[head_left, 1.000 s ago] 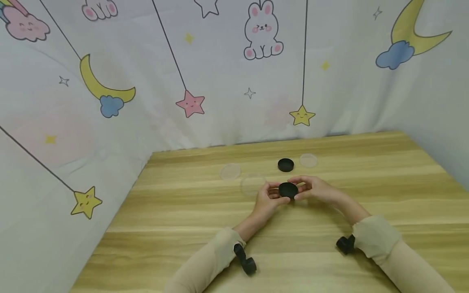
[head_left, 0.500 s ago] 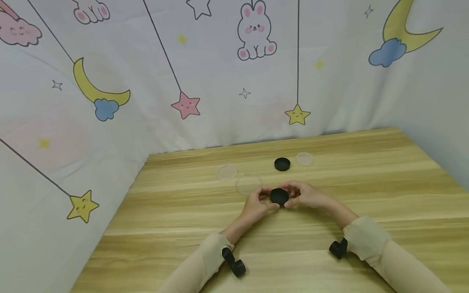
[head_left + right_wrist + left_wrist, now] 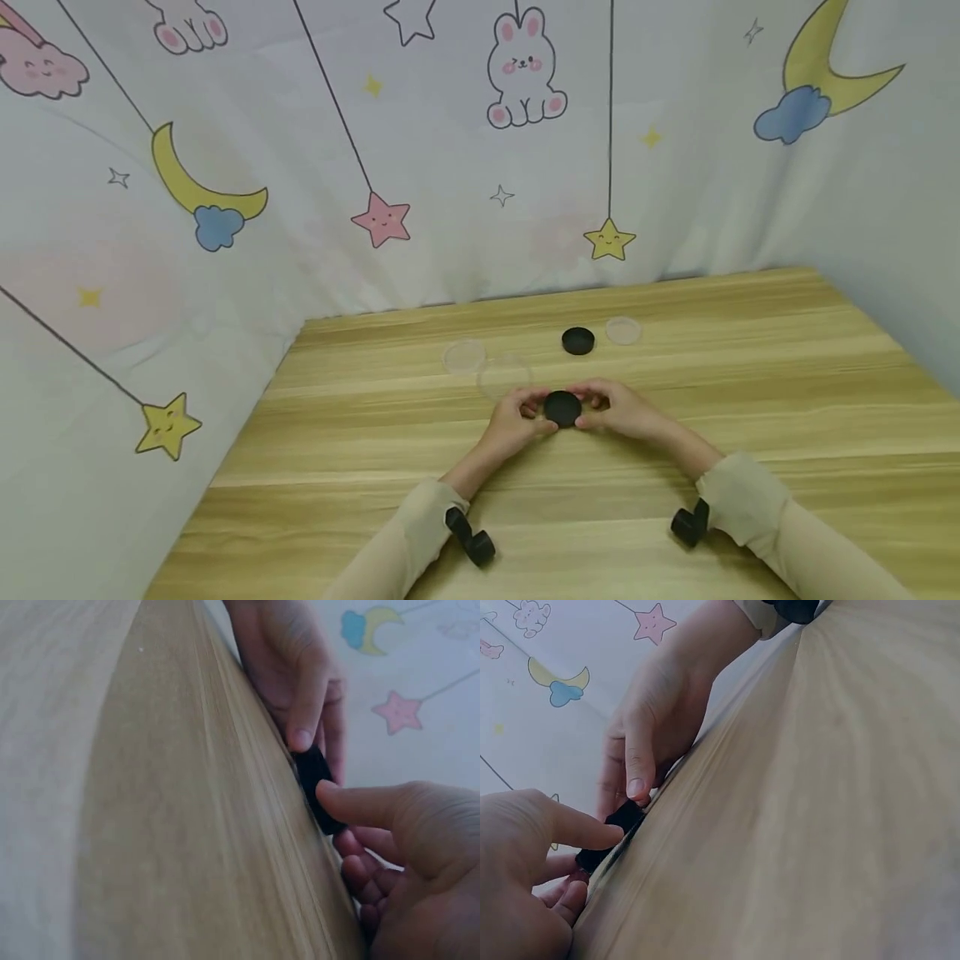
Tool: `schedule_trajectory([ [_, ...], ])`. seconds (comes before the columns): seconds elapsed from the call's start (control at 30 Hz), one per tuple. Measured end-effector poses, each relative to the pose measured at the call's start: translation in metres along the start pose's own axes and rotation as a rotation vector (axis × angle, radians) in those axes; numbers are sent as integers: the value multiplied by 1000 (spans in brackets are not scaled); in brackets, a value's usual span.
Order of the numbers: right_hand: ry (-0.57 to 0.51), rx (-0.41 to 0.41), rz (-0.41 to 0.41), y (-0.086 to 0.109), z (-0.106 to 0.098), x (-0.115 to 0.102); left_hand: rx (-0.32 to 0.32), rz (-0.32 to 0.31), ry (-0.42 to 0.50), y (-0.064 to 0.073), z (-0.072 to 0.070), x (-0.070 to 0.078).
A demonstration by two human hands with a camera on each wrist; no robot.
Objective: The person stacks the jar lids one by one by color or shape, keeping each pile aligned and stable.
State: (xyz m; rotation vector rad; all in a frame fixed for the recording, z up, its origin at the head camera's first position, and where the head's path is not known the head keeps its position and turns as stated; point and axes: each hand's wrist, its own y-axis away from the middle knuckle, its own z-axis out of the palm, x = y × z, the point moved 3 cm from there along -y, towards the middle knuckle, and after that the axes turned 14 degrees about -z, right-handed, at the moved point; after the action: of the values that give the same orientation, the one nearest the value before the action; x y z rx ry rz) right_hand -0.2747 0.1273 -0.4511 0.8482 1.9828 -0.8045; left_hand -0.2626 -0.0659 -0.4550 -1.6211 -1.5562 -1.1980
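The left hand [image 3: 513, 423] and right hand [image 3: 624, 411] pinch a round black dish [image 3: 562, 409] below centre. Clear discs [image 3: 465, 357] lie higher up on the wood-grain table [image 3: 585, 500].

Blk dish [image 3: 562, 409], beige sleeves [image 3: 795, 533], streaky yel-brn tbl [image 3: 585, 533], wht backdrop [image 3: 450, 133] w/ yel moons [image 3: 193, 190].

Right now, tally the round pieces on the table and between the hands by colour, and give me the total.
Black: 2, the held piece and the loose black piece
Clear: 3, the leftmost clear disc, the middle clear disc and the rightmost clear disc
Total: 5
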Motion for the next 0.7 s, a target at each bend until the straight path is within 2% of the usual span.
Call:
schedule_trajectory([
  [0.17, 53, 34, -6, -2, -3, -1, -3, 37, -43, -4, -1, 2],
  [0.47, 60, 29, 26, 0, -1, 3, -41, 46, -23, -3, -2, -2],
  [0.57, 36, 29, 44, -1, -1, 2, -42, 43, -14, -4, -3, -2],
  [0.7, -22, 1, 62, -1, -6, 1, -58, 7, 0, -4, -4, -1],
])
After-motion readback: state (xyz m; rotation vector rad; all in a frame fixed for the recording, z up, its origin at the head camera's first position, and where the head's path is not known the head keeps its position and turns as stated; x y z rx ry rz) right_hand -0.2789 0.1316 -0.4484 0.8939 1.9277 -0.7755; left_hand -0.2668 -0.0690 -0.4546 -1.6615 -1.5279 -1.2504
